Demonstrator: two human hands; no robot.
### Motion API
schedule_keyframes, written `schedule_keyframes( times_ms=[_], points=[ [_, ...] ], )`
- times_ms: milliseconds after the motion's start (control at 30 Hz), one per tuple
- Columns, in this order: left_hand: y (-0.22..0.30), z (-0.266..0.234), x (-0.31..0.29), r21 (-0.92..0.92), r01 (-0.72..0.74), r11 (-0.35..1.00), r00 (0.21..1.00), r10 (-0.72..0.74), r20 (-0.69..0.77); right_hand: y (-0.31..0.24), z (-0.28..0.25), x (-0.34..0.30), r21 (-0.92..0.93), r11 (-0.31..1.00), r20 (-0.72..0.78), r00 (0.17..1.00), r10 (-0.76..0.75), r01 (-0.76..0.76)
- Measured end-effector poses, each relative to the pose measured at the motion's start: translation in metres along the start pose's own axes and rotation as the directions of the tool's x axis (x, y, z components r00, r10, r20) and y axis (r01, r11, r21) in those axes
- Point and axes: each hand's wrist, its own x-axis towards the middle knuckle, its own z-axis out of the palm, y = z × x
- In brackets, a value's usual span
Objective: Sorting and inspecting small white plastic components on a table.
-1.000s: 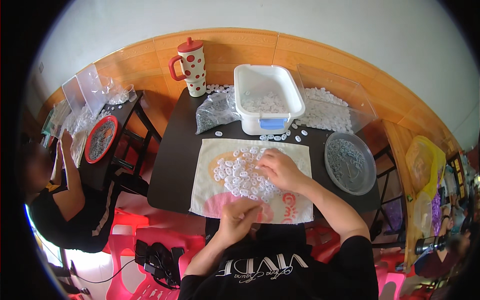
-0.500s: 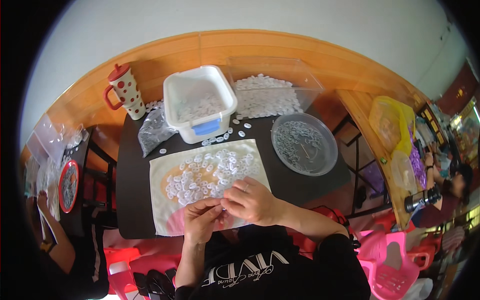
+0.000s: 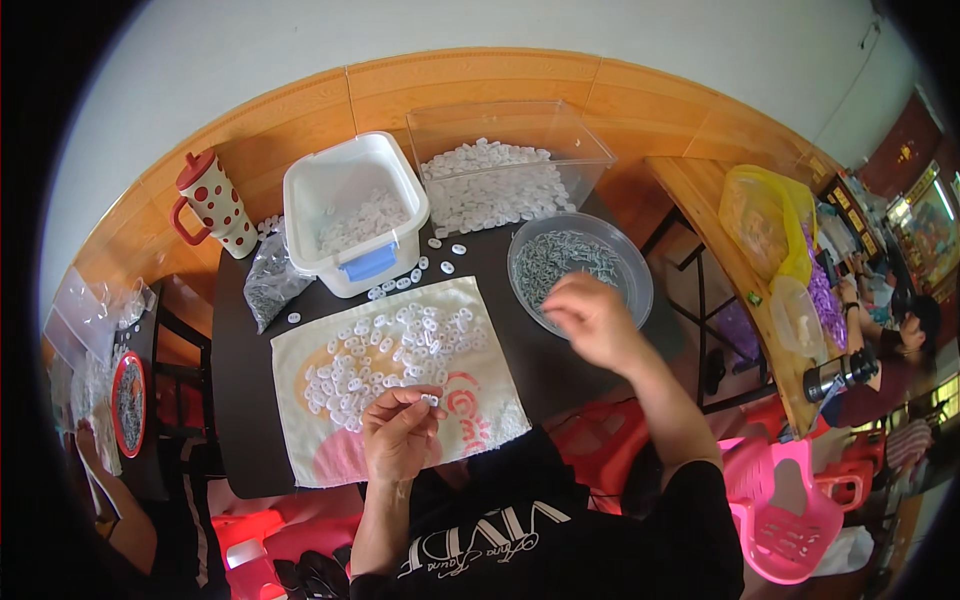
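Note:
Between the thumb and fingers of my left hand is a small white oval plastic piece, held above the near edge of a cream cloth. A loose heap of like white oval pieces covers the middle of this cloth. Off to the right, my right hand hovers at the near rim of a round clear tray. Its fingers are curled together and a little blurred; whatever they may hold is hidden. Many small grey screws lie in the tray.
Behind the cloth stand a white tub and a clear bin, both holding white pieces. A bag of grey bits and a dotted tumbler stand at the left. Another person's arm works beside a red tray.
My right hand has left my left hand and swung right to the screw tray. My left hand stays over the cloth, its white piece now in plain sight. The view has shifted slightly.

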Motion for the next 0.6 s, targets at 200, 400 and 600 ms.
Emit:
schedule_keyframes(
  times_ms=[200,400,600],
  points=[
    [-0.002,-0.007,0.0,0.057,-0.054,0.997,0.998,0.052,0.032,0.054,-0.051,-0.026,-0.387,0.915,0.215,0.953,0.214,-0.118],
    [-0.006,0.003,-0.003,0.103,-0.112,0.988,0.993,0.115,-0.024,0.058,-0.04,-0.024,-0.365,0.928,0.273,0.944,0.188,-0.079],
    [-0.016,-0.006,-0.006,0.238,-0.212,0.948,0.977,0.209,0.039,0.063,-0.015,-0.011,-0.255,0.962,0.281,0.959,-0.021,0.096]
  ],
)
